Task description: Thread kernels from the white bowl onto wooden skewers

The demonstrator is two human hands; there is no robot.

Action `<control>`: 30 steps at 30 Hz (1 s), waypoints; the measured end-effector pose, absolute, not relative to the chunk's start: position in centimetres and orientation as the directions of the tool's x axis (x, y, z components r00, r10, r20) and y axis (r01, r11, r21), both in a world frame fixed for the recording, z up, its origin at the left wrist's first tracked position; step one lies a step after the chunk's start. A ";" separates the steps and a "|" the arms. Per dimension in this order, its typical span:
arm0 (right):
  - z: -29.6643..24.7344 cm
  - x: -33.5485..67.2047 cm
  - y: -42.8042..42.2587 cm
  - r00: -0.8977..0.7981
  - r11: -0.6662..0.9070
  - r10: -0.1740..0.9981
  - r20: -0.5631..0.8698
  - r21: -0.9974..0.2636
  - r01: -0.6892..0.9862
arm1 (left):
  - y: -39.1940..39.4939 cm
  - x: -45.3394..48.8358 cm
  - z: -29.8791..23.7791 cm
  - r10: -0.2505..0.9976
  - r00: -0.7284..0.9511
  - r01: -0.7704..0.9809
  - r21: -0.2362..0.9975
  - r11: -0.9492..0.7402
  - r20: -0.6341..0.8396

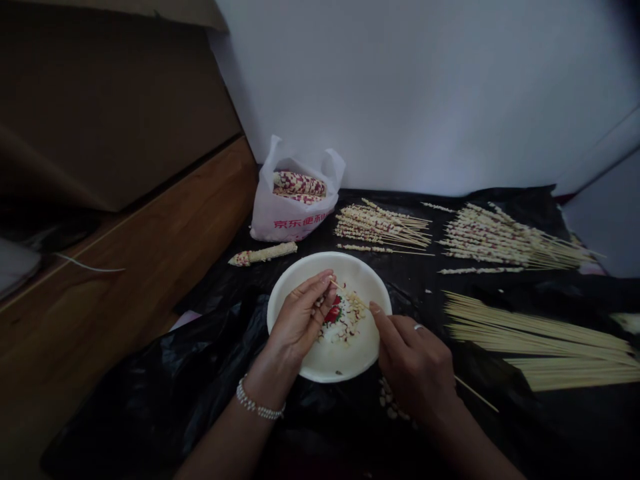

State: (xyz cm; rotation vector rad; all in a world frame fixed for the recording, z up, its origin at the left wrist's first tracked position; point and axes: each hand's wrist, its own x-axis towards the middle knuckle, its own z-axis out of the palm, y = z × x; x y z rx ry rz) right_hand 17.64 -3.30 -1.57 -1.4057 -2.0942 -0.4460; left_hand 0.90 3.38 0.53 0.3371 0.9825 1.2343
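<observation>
My left hand, with a beaded bracelet on its wrist, is over the left side of a white bowl. Its thumb and fingers are pinched at the tip of a bamboo skewer, and corn kernels show in its palm. My right hand, wearing a ring, grips the bamboo skewer at the bowl's right rim. The skewer slants from the left fingertips through the right hand, its tail sticking out behind. Loose pale and dark-red kernels lie in the bowl on a printed red flower.
Behind the bowl stand a white plastic bag of corn cobs and a partly stripped cob. Kernel-threaded skewers lie in two piles. Bare skewers are at right, on black plastic sheeting.
</observation>
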 end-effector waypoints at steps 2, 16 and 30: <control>-1.6 17.6 -3.3 -0.280 0.394 0.734 0.619 -0.052 0.918 | 3.4 1.0 0.5 0.895 0.011 -0.640 0.685 0.349 -0.445; -1.6 17.6 -3.4 -0.280 0.406 0.727 0.627 -0.065 0.911 | 3.4 1.1 0.9 0.849 0.071 -0.719 0.563 0.408 -0.524; -1.5 17.5 -3.4 -0.272 0.400 0.733 0.624 -0.071 0.914 | 3.6 1.2 1.1 0.833 0.017 -0.757 0.537 0.372 -0.552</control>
